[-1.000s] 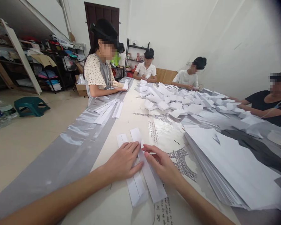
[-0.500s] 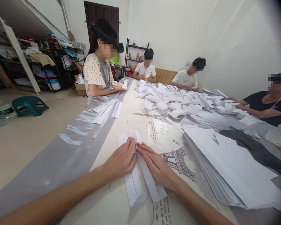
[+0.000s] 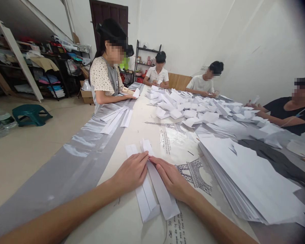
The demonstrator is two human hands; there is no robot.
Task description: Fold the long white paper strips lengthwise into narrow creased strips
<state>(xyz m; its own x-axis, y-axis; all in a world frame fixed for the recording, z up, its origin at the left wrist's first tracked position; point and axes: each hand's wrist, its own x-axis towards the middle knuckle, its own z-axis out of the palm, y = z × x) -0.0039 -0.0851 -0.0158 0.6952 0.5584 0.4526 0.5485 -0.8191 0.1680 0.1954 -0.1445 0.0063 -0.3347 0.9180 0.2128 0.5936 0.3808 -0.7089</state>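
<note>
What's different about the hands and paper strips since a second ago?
The left hand has drawn its thumb back off the right paper strip. The right hand has shifted left, fingers closer together, its fingertips by the left's. The left paper strip and paper stack stayed roughly in place.

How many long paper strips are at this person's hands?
2: a left strip partly under the left hand, and a right strip beside it, by the right hand. Layers may hide more.
</note>
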